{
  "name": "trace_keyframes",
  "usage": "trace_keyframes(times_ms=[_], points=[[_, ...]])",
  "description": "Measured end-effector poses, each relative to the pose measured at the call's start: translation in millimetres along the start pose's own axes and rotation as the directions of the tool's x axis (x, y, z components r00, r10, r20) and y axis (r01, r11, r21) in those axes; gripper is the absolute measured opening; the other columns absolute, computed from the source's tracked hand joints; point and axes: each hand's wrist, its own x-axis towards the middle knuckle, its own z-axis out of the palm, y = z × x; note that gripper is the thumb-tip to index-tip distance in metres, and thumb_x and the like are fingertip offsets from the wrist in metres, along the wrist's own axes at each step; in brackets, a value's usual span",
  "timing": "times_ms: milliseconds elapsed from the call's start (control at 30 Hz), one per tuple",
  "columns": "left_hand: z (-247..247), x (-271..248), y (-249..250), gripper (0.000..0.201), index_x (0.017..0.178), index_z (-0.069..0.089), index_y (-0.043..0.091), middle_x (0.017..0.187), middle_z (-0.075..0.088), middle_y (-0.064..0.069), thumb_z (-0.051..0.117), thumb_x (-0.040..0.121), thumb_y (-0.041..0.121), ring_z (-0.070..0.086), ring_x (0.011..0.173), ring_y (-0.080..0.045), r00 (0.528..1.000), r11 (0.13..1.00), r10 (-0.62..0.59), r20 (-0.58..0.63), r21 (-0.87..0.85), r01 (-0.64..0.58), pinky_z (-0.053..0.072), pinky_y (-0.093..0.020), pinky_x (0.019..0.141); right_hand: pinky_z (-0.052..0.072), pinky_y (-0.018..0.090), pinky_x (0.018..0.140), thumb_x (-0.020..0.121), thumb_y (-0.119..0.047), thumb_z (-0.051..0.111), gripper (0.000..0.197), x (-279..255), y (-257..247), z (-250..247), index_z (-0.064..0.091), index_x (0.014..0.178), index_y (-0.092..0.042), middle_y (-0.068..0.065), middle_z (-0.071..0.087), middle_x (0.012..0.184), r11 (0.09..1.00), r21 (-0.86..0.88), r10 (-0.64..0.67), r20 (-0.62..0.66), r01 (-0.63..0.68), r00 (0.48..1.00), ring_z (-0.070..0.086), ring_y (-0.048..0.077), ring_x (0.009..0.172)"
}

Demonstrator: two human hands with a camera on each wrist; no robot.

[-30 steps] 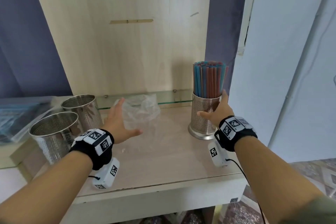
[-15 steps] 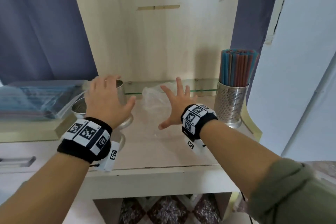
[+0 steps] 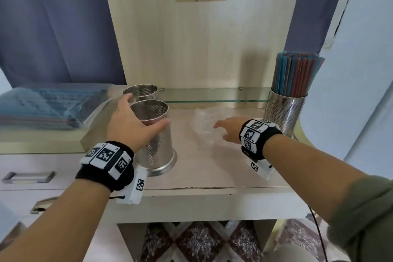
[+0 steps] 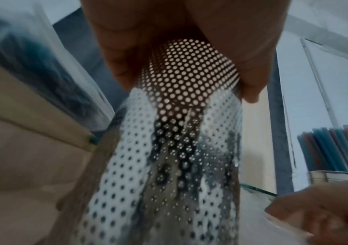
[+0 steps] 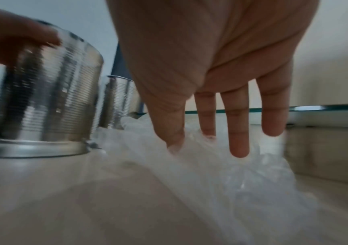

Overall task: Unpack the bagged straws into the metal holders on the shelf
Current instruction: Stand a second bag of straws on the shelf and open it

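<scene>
left hand (image 3: 131,122) grips empty holder (image 3: 156,144) | right hand (image 3: 230,128) splayed on empty bag (image 3: 204,125)

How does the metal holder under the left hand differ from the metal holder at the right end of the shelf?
The near holder is empty, while the right holder is packed with upright coloured straws. The left hand grips the near holder near its rim; no hand touches the right holder. The right hand reaches onto the clear plastic bag between them. Both are upright perforated steel cylinders.
</scene>
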Motion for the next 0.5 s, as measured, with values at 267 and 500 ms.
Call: trace_keyframes(times_ms=[267, 500], points=[[41.0, 3.5, 6.2, 0.125, 0.147, 0.027, 0.023, 0.140, 0.049, 0.005, 0.089, 0.044, 0.059, 0.048, 0.126, -0.014, 0.996, 0.977, 0.032, 0.081, -0.212, -0.015, 0.040, -0.033, 0.106, 0.039, 0.047, 0.101, 0.089, -0.041, 0.061, 0.058, -29.8, 24.1, -13.9, 0.039, 0.141, -0.031, 0.006, 0.045, 0.140, 0.978, -0.035, 0.187, -0.283, -0.205, 0.941, 0.045, 0.029, 0.127], [53.5, 11.7, 7.7, 0.115, 0.141, 0.037, 0.021, 0.130, 0.056, 0.005, 0.087, 0.046, 0.060, 0.053, 0.118, -0.012, 0.995, 0.976, 0.063, 0.077, -0.213, -0.046, 0.042, -0.029, 0.099, 0.037, 0.036, 0.106, 0.097, -0.046, 0.049, 0.059, -29.7, 2.9, 4.1, 0.033, 0.150, -0.024, 0.003, 0.041, 0.150, 0.996, -0.041, 0.077, 0.076, -0.074, 0.994, 0.042, 0.024, 0.135]])
